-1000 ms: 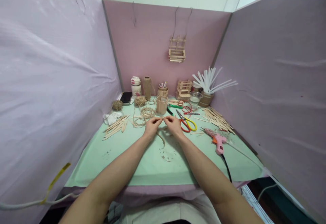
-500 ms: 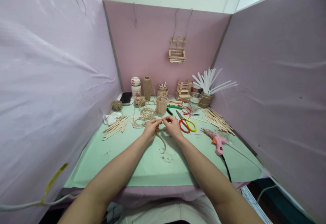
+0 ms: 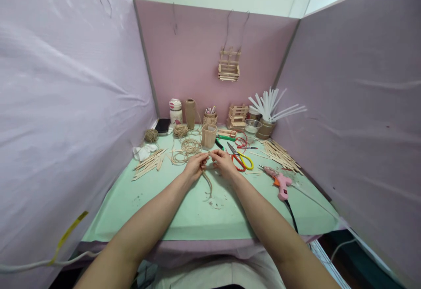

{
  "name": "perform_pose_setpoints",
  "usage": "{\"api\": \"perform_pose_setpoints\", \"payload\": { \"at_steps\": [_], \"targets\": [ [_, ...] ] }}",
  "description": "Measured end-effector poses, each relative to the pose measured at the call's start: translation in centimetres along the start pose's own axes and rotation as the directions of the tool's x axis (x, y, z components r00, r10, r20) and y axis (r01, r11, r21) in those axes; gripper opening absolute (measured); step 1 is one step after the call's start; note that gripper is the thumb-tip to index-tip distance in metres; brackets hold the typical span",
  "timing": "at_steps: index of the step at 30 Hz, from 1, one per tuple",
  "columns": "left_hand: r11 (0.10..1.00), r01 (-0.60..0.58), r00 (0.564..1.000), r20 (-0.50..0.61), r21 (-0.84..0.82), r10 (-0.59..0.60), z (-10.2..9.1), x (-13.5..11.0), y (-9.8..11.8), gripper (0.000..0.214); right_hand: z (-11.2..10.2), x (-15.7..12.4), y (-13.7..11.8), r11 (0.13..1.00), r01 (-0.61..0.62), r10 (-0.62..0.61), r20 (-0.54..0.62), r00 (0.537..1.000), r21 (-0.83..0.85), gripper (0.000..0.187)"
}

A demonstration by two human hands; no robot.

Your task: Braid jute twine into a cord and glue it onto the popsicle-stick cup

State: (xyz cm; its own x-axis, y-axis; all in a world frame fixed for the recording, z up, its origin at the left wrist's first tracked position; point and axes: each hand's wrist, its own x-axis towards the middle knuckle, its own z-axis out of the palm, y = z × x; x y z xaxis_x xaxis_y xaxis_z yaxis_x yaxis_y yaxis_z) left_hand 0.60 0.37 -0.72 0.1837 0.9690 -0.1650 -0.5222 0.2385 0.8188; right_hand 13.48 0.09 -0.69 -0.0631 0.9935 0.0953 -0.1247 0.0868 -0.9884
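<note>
My left hand (image 3: 196, 166) is closed on a length of jute twine (image 3: 209, 185), whose braided-looking tail hangs below the fingers to the table. Fingertip to fingertip with it, my right hand (image 3: 222, 161) pinches at the upper end of the same twine; the exact spot between the fingers is too small to make out. Just behind the hands stands a small cup made of wooden sticks (image 3: 208, 136). Loose coils of twine (image 3: 189, 148) lie beyond my left hand. Scissors with red and yellow handles (image 3: 241, 157) rest right of my right hand.
A pink glue gun (image 3: 279, 181) with a black cord lies at the right. Wooden sticks are piled at left (image 3: 149, 165) and right (image 3: 283, 155). Along the back stand a white jar (image 3: 175, 112), a twine spool (image 3: 190, 114) and a pot of white glue sticks (image 3: 266, 129).
The hanging tail of twine has swung slightly left and straightened, and the piece stretching toward my right hand no longer shows. Both hands stay nearly in place.
</note>
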Motion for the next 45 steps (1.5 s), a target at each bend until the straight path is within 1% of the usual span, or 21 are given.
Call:
{"api": "perform_pose_setpoints", "payload": {
  "at_steps": [2, 4, 6, 8, 10, 13, 15, 17, 19, 21, 23, 25, 27, 30, 32, 35, 38, 40, 41, 43, 45],
  "targets": [
    [0.990, -0.096, 0.995, -0.002, 0.102, 0.097, 0.0, -0.1, -0.3, 0.025, -0.1, 0.0, -0.1, 1.000, 0.002, -0.002, -0.007, 1.000, -0.027, 0.034],
    [0.964, -0.164, 0.986, -0.001, 0.211, 0.168, 0.0, -0.2, -0.5, 0.029, -0.2, 0.0, -0.2, 0.995, 0.036, -0.038, -0.018, 0.999, -0.096, 0.032],
    [0.916, -0.214, 0.974, 0.003, 0.338, 0.226, 0.1, -0.3, -0.6, 0.030, -0.3, 0.2, 0.0, 0.983, 0.073, -0.081, -0.043, 0.996, -0.168, 0.030],
    [0.842, -0.245, 0.962, 0.016, 0.481, 0.272, 0.2, -0.4, -0.6, 0.028, -0.4, 0.4, 0.2, 0.968, 0.106, -0.125, -0.074, 0.989, -0.227, 0.029],
    [0.758, -0.256, 0.956, 0.042, 0.600, 0.289, 0.2, -0.5, -0.6, 0.026, -0.5, 0.6, 0.6, 0.953, 0.137, -0.168, -0.094, 0.981, -0.270, 0.026],
    [0.679, -0.276, 0.951, 0.089, 0.680, 0.297, 0.3, -0.6, -0.7, 0.024, -0.7, 1.0, 1.1, 0.934, 0.148, -0.201, -0.139, 0.970, -0.325, 0.022],
    [0.634, -0.309, 0.944, 0.148, 0.709, 0.295, 0.6, -0.8, -0.9, 0.022, -0.9, 1.2, 1.5, 0.929, 0.102, -0.194, -0.236, 0.952, -0.355, 0.020],
    [0.582, -0.350, 0.934, 0.226, 0.734, 0.277, 1.0, -1.1, -1.0, 0.022, -1.2, 1.5, 1.8, 0.929, 0.041, -0.182, -0.356, 0.917, -0.368, 0.021],
    [0.556, -0.376, 0.926, 0.270, 0.741, 0.266, 1.5, -1.5, -0.9, 0.023, -1.5, 1.7, 1.9, 0.932, 0.037, -0.197, -0.416, 0.888, -0.361, 0.022],
    [0.565, -0.379, 0.923, 0.258, 0.733, 0.285, 1.9, -1.8, -0.7, 0.024, -1.8, 1.8, 1.6, 0.945, 0.083, -0.208, -0.385, 0.899, -0.316, 0.024],
    [0.591, -0.365, 0.927, 0.221, 0.719, 0.304, 2.1, -1.9, -0.4, 0.023, -2.2, 1.8, 1.0, 0.970, 0.109, -0.173, -0.301, 0.938, -0.216, 0.027],
    [0.626, -0.341, 0.935, 0.180, 0.701, 0.307, 2.0, -1.9, -0.2, 0.022, -2.6, 1.7, 0.2, 0.992, 0.092, -0.109, -0.237, 0.965, -0.083, 0.028],
    [0.654, -0.326, 0.941, 0.164, 0.682, 0.298, 1.8, -1.7, -0.2, 0.021, -2.8, 1.6, -0.7, 0.997, 0.068, -0.059, -0.222, 0.973, 0.033, 0.029],
    [0.660, -0.335, 0.938, 0.173, 0.672, 0.300, 1.6, -1.6, -0.3, 0.024, -2.8, 1.3, -1.6, 0.990, 0.046, -0.022, -0.175, 0.984, 0.136, 0.030],
    [0.656, -0.340, 0.934, 0.163, 0.674, 0.317, 1.6, -1.6, -0.3, 0.025, -2.7, 1.2, -1.9, 0.988, 0.005, 0.017, -0.147, 0.989, 0.153, 0.033],
    [0.668, -0.347, 0.930, 0.152, 0.658, 0.334, 1.6, -1.8, -0.1, 0.025, -2.5, 0.9, -1.9, 0.988, -0.123, 0.133, -0.107, 0.985, 0.088, 0.040],
    [0.665, -0.381, 0.920, 0.194, 0.643, 0.339, 1.4, -1.9, 0.0, 0.023, -2.4, 0.5, -1.7, 0.974, -0.227, 0.226, 0.050, 0.973, 0.025, 0.042],
    [0.654, -0.403, 0.914, 0.236, 0.640, 0.331, 1.3, -1.8, -0.1, 0.021, -2.4, 0.2, -1.6, 0.973, -0.226, 0.213, 0.179, 0.960, 0.050, 0.037],
    [0.654, -0.406, 0.913, 0.249, 0.639, 0.324, 1.3, -1.8, -0.1, 0.020, -2.3, 0.1, -1.5, 0.975, -0.211, 0.191, 0.219, 0.957, 0.072, 0.035],
    [0.664, -0.397, 0.918, 0.257, 0.633, 0.303, 1.3, -1.7, -0.2, 0.020, -2.3, 0.1, -1.3, 0.980, -0.173, 0.145, 0.231, 0.962, 0.103, 0.034],
    [0.681, -0.375, 0.927, 0.257, 0.628, 0.274, 1.3, -1.7, -0.3, 0.021, -2.1, 0.3, -0.9, 0.985, -0.139, 0.118, 0.181, 0.976, 0.106, 0.036]
  ]
}}
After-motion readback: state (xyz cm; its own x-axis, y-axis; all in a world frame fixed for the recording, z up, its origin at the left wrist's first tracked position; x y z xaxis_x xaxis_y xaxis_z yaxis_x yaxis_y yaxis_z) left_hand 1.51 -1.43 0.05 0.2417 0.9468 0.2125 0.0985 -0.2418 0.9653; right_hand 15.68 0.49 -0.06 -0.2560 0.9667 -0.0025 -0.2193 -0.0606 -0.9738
